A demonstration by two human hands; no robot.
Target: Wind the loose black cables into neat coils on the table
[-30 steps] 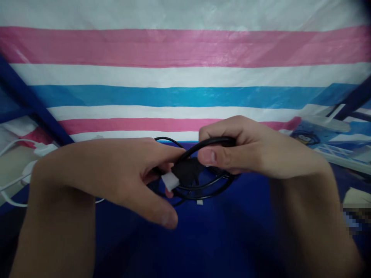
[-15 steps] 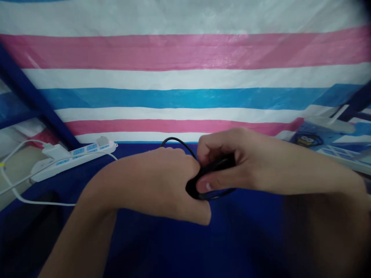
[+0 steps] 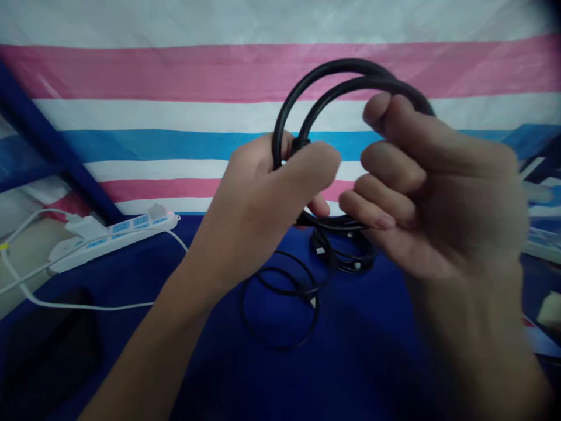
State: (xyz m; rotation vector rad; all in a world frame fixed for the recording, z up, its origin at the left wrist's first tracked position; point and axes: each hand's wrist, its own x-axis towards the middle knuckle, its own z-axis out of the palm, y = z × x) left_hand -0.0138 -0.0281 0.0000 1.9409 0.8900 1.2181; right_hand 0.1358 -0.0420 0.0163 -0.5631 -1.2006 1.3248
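Black cable (image 3: 370, 82) is now raised in open loops above the table (image 3: 359, 339), so its turns should be easier to arrange. Left hand (image 3: 265, 196), partly closed, grips the loops' left side; right hand (image 3: 460, 181), fingers curled, grips their right side.

The looped black cable (image 3: 342, 65) has a smooth, rubbery plastic jacket with a soft sheen. The white power strip (image 3: 127, 235) looks like smooth plastic; the striped sheeting (image 3: 210, 115), creased, faintly glossy plastic; the blue tabletop (image 3: 359, 339), matt.
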